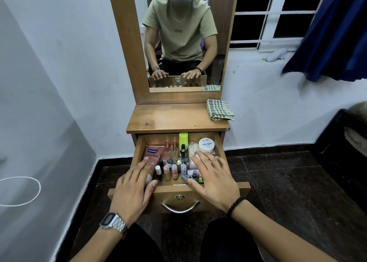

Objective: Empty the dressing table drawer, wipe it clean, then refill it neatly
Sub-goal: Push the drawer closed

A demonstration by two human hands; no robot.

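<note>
— Bench (170, 116) entry?
— I log one wooden top; folded green checked cloth (220, 110) lying at its back right corner, overhanging the right edge.
— Floor (288, 182)?
— Dark tiles; bench standing on it.

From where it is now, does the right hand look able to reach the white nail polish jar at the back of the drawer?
Probably yes. The right hand hovers open over the drawer, fingertips just short of the white nail polish jar, which stands uncovered with nothing above it.
</note>
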